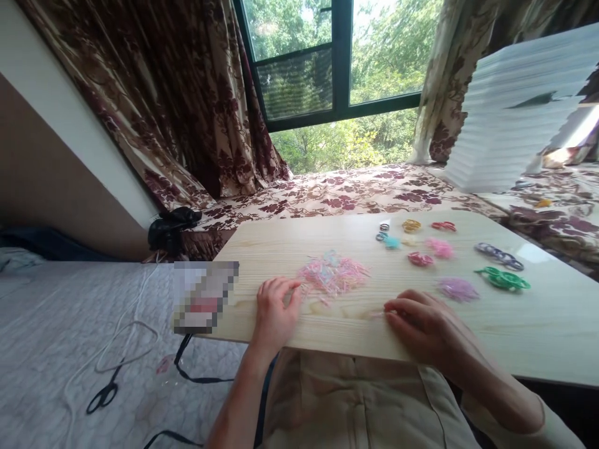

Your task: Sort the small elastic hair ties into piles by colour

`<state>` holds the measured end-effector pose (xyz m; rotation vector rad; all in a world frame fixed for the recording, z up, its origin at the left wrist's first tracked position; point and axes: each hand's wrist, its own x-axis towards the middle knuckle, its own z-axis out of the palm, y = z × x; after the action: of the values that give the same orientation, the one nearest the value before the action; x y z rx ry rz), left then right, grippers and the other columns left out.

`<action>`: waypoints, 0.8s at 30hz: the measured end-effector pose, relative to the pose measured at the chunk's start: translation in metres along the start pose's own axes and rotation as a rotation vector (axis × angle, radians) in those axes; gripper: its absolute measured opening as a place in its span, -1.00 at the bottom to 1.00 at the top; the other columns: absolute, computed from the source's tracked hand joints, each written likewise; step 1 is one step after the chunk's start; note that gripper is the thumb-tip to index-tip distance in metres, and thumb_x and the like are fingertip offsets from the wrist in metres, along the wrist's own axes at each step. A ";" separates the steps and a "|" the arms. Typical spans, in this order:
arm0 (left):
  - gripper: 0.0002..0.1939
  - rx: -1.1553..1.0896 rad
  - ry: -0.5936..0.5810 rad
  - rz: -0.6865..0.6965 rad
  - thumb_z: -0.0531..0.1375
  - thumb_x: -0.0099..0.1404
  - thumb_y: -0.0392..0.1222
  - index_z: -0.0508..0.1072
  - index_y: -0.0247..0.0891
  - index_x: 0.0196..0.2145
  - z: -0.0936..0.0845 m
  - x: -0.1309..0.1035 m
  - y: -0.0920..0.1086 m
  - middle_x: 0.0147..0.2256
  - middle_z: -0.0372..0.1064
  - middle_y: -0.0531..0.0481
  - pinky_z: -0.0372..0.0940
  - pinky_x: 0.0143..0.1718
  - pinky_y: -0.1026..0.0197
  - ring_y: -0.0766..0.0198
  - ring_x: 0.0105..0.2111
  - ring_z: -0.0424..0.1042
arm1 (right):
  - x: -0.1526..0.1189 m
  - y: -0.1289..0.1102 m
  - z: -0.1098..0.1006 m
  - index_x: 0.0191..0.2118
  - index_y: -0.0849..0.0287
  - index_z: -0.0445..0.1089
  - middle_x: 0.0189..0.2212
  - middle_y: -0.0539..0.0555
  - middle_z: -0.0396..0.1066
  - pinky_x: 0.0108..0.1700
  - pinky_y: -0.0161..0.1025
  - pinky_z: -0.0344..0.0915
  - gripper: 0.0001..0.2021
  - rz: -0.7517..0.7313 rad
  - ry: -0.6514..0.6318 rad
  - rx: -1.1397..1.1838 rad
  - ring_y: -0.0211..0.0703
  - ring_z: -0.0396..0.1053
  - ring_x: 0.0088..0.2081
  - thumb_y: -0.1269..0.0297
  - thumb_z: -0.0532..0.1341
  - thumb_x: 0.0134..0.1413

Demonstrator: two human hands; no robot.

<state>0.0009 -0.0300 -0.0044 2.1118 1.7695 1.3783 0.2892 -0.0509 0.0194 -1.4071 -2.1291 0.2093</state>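
A loose heap of thin pastel strips, mostly pink with some pale blue, lies in the middle of the light wood table. At its left edge rests my left hand, thumb and fingers apart, holding nothing that I can see. My right hand is low over the table to the right of the heap, thumb and fingertips pinched. A thin, pale pink strip sticks out leftward from that pinch, slightly blurred. Beyond my right hand lie a lilac bunch of strips and a pink bunch.
Green loops, dark purple-and-white rings, red loops, yellow loops and a turquoise bunch lie on the right half. A pixelated object is at the left edge. Black scissors lie on the bed.
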 end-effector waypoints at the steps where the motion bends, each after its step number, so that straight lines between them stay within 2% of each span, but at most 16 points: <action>1: -0.83 0.003 0.000 -0.003 0.14 0.29 -0.29 0.55 -0.18 -0.29 0.000 0.000 0.001 -0.24 0.55 -0.04 0.30 0.06 -0.03 0.12 -0.12 0.44 | 0.002 -0.001 0.001 -0.31 0.04 0.54 -0.33 0.09 0.49 -0.24 -0.16 0.35 -0.74 0.001 0.002 -0.004 -0.10 0.46 -0.29 0.12 0.11 0.17; 8: -0.83 0.016 -0.006 -0.008 0.14 0.29 -0.31 0.55 -0.18 -0.31 -0.001 0.000 0.003 -0.25 0.55 -0.03 0.30 0.05 -0.01 0.13 -0.13 0.45 | 0.007 -0.005 0.007 -0.42 0.02 0.51 -0.38 0.09 0.48 -0.25 -0.14 0.33 -0.71 -0.011 0.006 0.029 -0.09 0.43 -0.32 0.10 0.10 0.18; 18: -0.83 0.028 -0.004 0.006 0.15 0.30 -0.32 0.55 -0.19 -0.29 0.000 0.000 0.003 -0.24 0.55 -0.03 0.30 0.05 -0.01 0.13 -0.13 0.46 | 0.008 -0.009 0.008 -0.41 0.07 0.44 -0.38 0.11 0.45 -0.18 -0.10 0.32 -0.69 -0.032 -0.022 0.038 -0.07 0.41 -0.28 0.14 0.03 0.25; 21: -0.83 0.024 -0.002 0.020 0.14 0.30 -0.29 0.55 -0.18 -0.29 0.001 0.000 0.000 -0.24 0.55 -0.04 0.30 0.05 -0.01 0.13 -0.13 0.46 | 0.006 -0.010 0.001 -0.42 0.07 0.41 -0.39 0.10 0.44 -0.22 -0.15 0.34 -0.68 -0.029 -0.013 0.080 -0.10 0.41 -0.31 0.13 0.02 0.27; 24: -0.82 0.014 -0.011 0.034 0.13 0.31 -0.26 0.55 -0.18 -0.29 0.003 -0.001 -0.005 -0.25 0.56 -0.03 0.31 0.04 -0.02 0.12 -0.14 0.46 | 0.004 0.001 -0.019 -0.41 0.07 0.41 -0.37 0.10 0.46 -0.27 -0.18 0.34 -0.67 0.003 0.052 0.060 -0.11 0.41 -0.34 0.08 0.02 0.27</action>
<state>-0.0007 -0.0277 -0.0092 2.1625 1.7518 1.3632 0.2987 -0.0498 0.0359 -1.3675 -2.0614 0.2329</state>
